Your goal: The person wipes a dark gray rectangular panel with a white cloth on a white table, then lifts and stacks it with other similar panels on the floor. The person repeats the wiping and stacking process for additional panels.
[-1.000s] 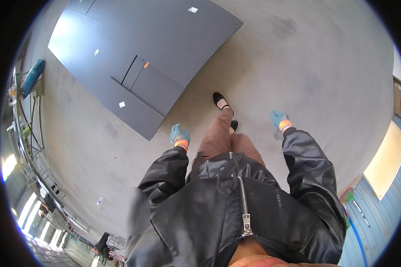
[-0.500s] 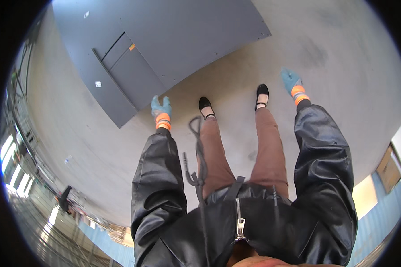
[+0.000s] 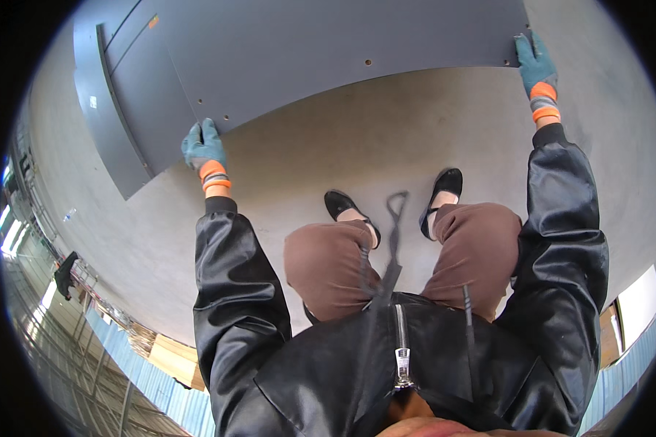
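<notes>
A large dark grey panel (image 3: 328, 44) lies across the upper part of the view, with small round holes along its near edge. My left hand (image 3: 205, 146), in a blue-green glove with an orange cuff, is closed on the panel's near edge at its left end. At the right near corner my right hand (image 3: 537, 64), gloved alike, grips the panel's side edge. Some fingertips of both hands are hidden. Narrower grey boards (image 3: 135, 95) lie by the panel's left part, one bearing an orange label (image 3: 154, 22).
Grey concrete floor (image 3: 386, 116) stretches between the panel and my black shoes (image 3: 444, 191). A dark cord (image 3: 393, 240) dangles from my jacket. Cardboard (image 3: 173, 358) lies by a light-blue wall at the lower left; shelving or racks line the far left.
I have bent lower, with my knees folding. Both hands have moved outward and forward from free air onto the panel's edges, and the panel looks closer.
</notes>
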Available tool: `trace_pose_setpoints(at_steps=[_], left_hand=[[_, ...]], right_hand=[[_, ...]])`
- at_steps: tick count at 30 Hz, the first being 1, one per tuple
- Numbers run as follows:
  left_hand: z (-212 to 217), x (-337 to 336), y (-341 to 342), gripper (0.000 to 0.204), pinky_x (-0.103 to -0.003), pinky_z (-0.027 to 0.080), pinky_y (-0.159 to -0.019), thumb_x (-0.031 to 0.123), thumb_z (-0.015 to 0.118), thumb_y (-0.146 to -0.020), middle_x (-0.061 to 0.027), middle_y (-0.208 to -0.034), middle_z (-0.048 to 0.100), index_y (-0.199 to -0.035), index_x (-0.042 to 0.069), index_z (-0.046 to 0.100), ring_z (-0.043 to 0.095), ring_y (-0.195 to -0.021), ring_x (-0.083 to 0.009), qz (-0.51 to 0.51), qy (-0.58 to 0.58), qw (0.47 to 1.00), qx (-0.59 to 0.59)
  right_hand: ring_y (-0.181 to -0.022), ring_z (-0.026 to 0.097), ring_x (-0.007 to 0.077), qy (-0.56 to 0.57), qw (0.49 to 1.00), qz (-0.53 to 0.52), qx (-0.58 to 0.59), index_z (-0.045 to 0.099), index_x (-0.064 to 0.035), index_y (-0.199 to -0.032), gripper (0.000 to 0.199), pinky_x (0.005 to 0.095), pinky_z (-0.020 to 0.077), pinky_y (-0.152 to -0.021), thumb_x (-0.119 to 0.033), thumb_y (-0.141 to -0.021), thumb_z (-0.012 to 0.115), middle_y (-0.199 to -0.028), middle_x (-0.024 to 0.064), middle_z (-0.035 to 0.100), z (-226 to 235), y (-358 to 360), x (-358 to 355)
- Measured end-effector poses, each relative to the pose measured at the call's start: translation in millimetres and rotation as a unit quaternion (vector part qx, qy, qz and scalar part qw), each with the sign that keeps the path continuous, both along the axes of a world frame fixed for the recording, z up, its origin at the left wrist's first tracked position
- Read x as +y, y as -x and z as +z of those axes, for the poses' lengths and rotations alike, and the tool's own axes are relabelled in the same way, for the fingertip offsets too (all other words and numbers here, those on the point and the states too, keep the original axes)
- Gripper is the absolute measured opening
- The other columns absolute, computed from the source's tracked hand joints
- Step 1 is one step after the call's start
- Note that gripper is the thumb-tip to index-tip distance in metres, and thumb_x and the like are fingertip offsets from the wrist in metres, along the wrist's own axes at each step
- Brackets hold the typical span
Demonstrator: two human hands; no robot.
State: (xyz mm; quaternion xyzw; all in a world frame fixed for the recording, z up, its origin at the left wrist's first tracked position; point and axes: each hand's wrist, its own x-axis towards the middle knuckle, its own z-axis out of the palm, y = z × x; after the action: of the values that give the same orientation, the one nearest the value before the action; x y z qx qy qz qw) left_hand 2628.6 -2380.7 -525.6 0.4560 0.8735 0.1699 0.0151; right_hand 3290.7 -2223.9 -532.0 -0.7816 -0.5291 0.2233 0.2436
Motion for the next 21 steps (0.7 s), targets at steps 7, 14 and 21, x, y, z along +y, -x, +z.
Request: trace_pose_setpoints(at_steps=[7, 14, 21], left_hand=[[-9, 7, -6, 0.043, -0.038, 0.054, -0.089, 0.039, 0.078, -0.088, -0.0147, -0.107, 0.068, -0.106, 0.000, 0.077, 0.068, -0.094, -0.0266, 0.020, -0.084, 0.993, -0.077], [-16, 6, 8, 0.041, -0.038, 0.054, -0.088, 0.039, 0.080, -0.086, -0.0138, -0.103, 0.069, -0.100, 0.001, 0.079, 0.068, -0.094, -0.0260, 0.067, -0.109, 0.981, -0.144], [-13, 4, -3, 0.038, -0.039, 0.054, -0.087, 0.038, 0.080, -0.086, -0.0146, -0.103, 0.069, -0.099, 0.003, 0.079, 0.068, -0.090, -0.0266, 0.056, -0.119, 0.985, -0.116]], right_hand=[[-0.093, 0.062, 0.0101, -0.070, 0.987, -0.069, 0.124, 0.069, -0.0052, -0.130, 0.047, 0.0258, 0.0493, -0.090, -0.035, -0.094, 0.071, -0.112, 0.0010, 0.073, -11, 0, 11], [-0.094, 0.062, 0.0101, -0.063, 0.987, -0.052, 0.142, 0.073, -0.0061, -0.124, 0.041, 0.0268, 0.0482, -0.091, -0.034, -0.093, 0.072, -0.108, -0.0011, 0.074, -29, -17, 23], [-0.096, 0.064, 0.0119, -0.063, 0.989, -0.058, 0.122, 0.072, -0.0052, -0.126, 0.044, 0.0275, 0.0481, -0.093, -0.035, -0.094, 0.071, -0.111, 0.0013, 0.074, -30, -22, 27]])
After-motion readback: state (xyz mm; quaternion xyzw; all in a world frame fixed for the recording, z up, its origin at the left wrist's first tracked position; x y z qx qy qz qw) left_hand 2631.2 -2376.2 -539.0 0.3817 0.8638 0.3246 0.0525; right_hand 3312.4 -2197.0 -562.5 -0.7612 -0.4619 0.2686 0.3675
